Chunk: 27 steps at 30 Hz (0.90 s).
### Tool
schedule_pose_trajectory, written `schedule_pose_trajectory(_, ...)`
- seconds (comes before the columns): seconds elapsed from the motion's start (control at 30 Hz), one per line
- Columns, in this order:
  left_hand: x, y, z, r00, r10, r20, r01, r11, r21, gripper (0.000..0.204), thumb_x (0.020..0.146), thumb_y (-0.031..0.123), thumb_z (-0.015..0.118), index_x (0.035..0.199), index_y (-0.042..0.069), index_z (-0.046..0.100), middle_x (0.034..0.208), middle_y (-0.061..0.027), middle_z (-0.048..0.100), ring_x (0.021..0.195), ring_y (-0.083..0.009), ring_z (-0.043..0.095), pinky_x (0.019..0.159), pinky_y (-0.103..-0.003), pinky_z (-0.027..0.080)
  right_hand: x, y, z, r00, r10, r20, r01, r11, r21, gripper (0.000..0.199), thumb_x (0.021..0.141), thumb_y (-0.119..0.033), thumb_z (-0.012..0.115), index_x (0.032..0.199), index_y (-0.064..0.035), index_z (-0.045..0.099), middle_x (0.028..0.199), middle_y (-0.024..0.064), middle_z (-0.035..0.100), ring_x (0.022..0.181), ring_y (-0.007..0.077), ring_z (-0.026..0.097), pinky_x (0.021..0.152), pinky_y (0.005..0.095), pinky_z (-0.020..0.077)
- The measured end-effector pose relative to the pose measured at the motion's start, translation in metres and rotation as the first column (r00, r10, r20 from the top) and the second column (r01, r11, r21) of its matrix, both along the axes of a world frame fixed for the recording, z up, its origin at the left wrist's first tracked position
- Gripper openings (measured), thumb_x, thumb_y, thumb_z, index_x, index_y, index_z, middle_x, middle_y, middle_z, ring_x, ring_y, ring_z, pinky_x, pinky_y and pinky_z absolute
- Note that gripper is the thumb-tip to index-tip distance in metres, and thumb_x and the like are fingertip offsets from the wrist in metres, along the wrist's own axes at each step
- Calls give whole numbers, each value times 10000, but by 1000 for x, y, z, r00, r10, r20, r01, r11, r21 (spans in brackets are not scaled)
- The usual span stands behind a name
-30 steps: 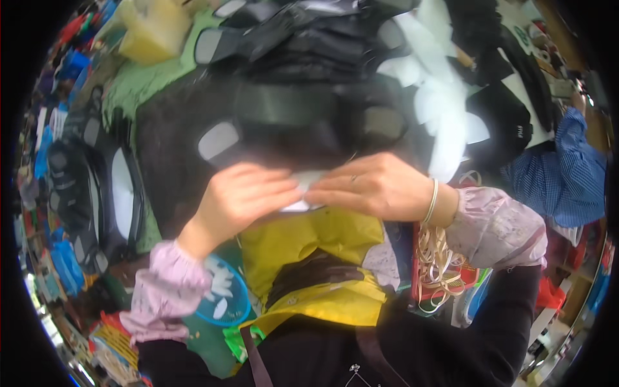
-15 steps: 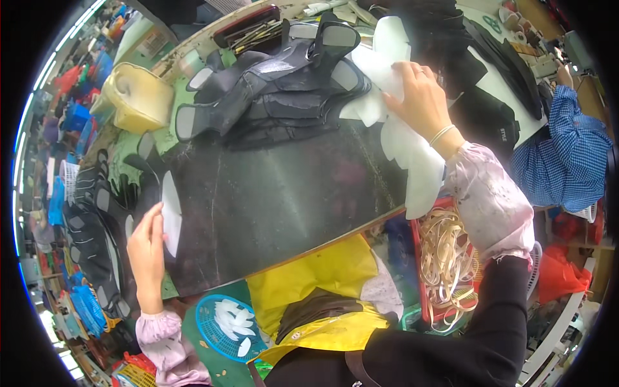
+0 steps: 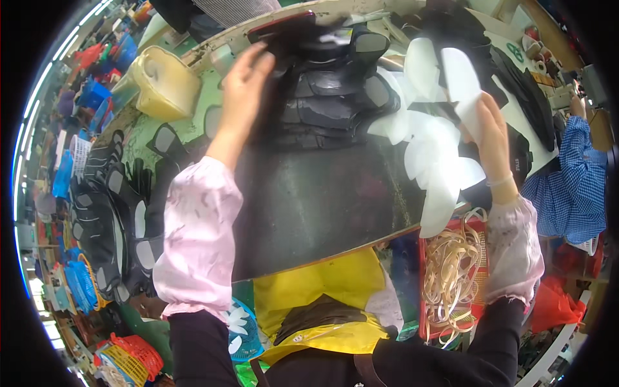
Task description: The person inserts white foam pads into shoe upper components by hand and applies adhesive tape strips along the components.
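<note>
At the right, my right hand pinches a thin white oval-ended piece above a heap of similar white pieces. My left hand reaches to the left end of a pile of black fabric pieces with grey oval patches. Its fingers are blurred, as is the black material beside them, so whether it grips a piece cannot be told. The pile and the white heap lie on the far part of a dark board. More black pieces overlap at the left.
A yellowish plastic jug stands at the far left. Below the table are a red basket of beige straps and a blue basket of white pieces. A person in a blue checked sleeve sits at the right. Black fabric lies far right.
My left hand has gone from a white piece at the board's left side to the black pile. My right hand has moved right and raised a white piece off the heap. The view has shifted.
</note>
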<state>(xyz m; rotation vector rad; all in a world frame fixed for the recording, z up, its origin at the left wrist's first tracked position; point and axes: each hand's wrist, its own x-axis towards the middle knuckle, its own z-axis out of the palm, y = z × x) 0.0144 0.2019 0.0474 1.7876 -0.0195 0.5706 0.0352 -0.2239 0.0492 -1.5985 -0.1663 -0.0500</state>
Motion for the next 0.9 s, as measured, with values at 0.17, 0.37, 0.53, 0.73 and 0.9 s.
schedule_pose_trajectory(0.17, -92, -28, 51, 943, -182, 278, -113, 610, 784, 494, 784, 254, 786, 1263, 175, 690, 1240, -77, 677, 1077, -273, 600, 972, -383, 463, -14, -21, 13, 996, -92, 19, 88, 983, 162, 317, 1062, -202, 497, 1310, -14, 553, 853, 22, 596, 571, 58, 450, 490, 195, 358)
schedule_pose_trajectory(0.37, -185, -34, 3, 892, -351, -284, 452, 713, 537, 532, 860, 335, 704, 1335, 110, 621, 1422, -141, 548, 1182, -280, 571, 980, -379, 447, -57, 54, 51, 984, 169, 51, -162, 979, -126, 258, 1044, -176, 497, 1214, -7, 591, 773, -10, 600, 540, 5, 449, 441, 160, 305)
schedule_pose_trajectory(0.53, -184, -26, 27, 784, -411, -465, 306, 908, -286, 251, 982, 229, 606, 1124, 33, 673, 942, -11, 648, 835, -77, 537, 719, -234, 422, -111, 126, 49, 862, 498, -98, -503, 814, -289, 189, 997, -128, 547, 1140, -26, 618, 740, 2, 627, 512, 47, 511, 445, 188, 380)
schedule_pose_trajectory(0.73, -193, -15, 27, 689, -273, -672, 180, 962, -205, 241, 976, 248, 665, 855, 40, 658, 637, 20, 590, 495, -57, 544, 454, -191, 364, -95, 141, 33, 781, 523, -342, -622, 707, -336, 181, 988, -173, 609, 1009, 4, 642, 683, 33, 642, 541, 70, 608, 451, 194, 446)
schedule_pose_trajectory(0.9, -195, -5, 15, 615, -334, -714, 146, 938, -314, 247, 973, 256, 669, 862, 35, 668, 647, 5, 600, 495, -52, 554, 449, -182, 382, -88, 141, 27, 757, 464, -460, -644, 653, -400, 234, 961, -229, 673, 912, 0, 677, 583, -5, 599, 494, 60, 587, 440, 187, 440)
